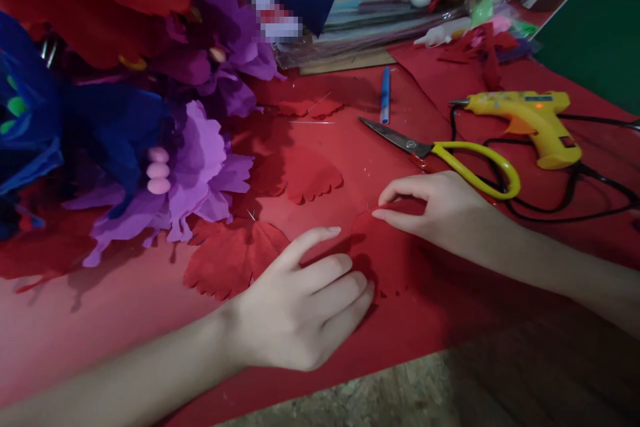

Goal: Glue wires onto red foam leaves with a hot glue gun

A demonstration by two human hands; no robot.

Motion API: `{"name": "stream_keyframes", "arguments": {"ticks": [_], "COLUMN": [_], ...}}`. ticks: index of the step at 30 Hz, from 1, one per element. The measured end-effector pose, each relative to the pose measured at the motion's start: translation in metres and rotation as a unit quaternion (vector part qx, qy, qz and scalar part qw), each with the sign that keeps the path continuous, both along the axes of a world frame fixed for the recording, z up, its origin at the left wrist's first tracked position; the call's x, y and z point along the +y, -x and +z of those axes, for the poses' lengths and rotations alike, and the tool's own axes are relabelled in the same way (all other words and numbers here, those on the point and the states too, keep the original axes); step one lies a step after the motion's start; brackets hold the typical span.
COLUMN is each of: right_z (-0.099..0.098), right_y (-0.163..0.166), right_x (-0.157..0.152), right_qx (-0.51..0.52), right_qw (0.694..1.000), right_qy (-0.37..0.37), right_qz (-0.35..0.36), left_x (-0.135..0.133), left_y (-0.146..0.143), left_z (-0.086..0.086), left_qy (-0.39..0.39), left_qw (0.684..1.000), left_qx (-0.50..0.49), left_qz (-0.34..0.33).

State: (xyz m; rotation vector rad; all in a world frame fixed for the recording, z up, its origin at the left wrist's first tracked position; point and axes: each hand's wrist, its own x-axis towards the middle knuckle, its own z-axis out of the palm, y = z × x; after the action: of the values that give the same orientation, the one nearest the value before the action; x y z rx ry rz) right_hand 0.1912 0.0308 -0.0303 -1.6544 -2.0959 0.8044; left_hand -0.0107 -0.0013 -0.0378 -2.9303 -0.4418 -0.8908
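Note:
Between the thumb and forefinger of my right hand (pixel 434 212) is the top edge of a red petal (pixel 387 250) with a scalloped lower edge. It looks like paper or felt and lies on the red tabletop. My left hand (pixel 303 303) rests at the petal's left side, fingers loosely bent and forefinger stretched out, gripping nothing visible. Partly behind that hand lies a fan-shaped red petal piece (pixel 233 257) with thin wire ends (pixel 251 215) at its top. Another red scalloped petal (pixel 310 177) is farther back.
Scissors (pixel 440 150) with yellow handles lie near my right hand, beside a corded yellow glue gun (pixel 537 121). A blue pen (pixel 385 95) is behind them. Large purple flowers (pixel 197 147) and blue flowers (pixel 30 113) crowd the left. Craft supplies (pixel 480 27) sit at the back.

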Motion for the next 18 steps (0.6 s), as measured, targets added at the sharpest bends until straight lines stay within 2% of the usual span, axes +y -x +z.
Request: {"name": "stream_keyframes", "arguments": {"ticks": [18], "right_z": [-0.0029], "right_y": [-0.0008], "right_x": [-0.0020], "right_qx": [-0.014], "right_qw": [0.999], "right_qy": [-0.030], "right_qz": [0.014], "left_x": [-0.0025], "left_y": [0.0004], "left_z": [0.0022], "left_qy": [0.030], "left_qw": [0.999], "left_qx": [0.026], "left_qz": [0.020]}}
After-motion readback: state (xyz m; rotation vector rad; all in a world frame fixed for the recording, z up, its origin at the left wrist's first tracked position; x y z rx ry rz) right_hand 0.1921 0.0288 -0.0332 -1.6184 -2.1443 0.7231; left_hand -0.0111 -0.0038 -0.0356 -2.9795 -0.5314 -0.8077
